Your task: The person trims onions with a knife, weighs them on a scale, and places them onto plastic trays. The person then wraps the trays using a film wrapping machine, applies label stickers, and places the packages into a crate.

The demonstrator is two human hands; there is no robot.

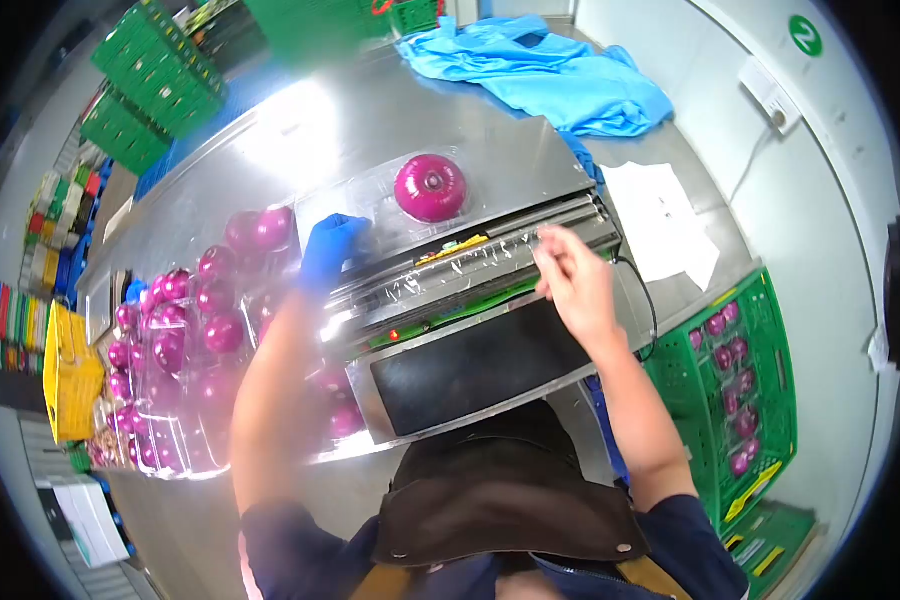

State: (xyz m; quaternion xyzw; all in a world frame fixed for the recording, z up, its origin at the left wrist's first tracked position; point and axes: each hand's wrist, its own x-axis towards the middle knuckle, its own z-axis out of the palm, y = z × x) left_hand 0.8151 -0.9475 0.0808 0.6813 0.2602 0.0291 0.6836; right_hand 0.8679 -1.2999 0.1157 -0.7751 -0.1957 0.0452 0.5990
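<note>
My left hand [334, 250], in a blue glove, has its fingers curled in at the left end of a film-wrapping machine [470, 270]. What it grips, if anything, is too blurred to make out. At the machine's right end is my bare right hand [576, 285], thumb and fingers pinched together; any thin film between them cannot be distinguished. Beyond the machine, between the hands, a large red onion [430, 188] sits on clear plastic [462, 165]. Wrinkled clear film [460, 268] lies along the machine's bar. A dark flat plate [480, 365] forms its near side.
Many packed red onions [220, 332] cover the steel table's left side. A blue plastic sheet [540, 75] and white paper [662, 225] lie at the back right. A green crate [705, 400] with onion packs stands at right, a yellow container [73, 375] at far left.
</note>
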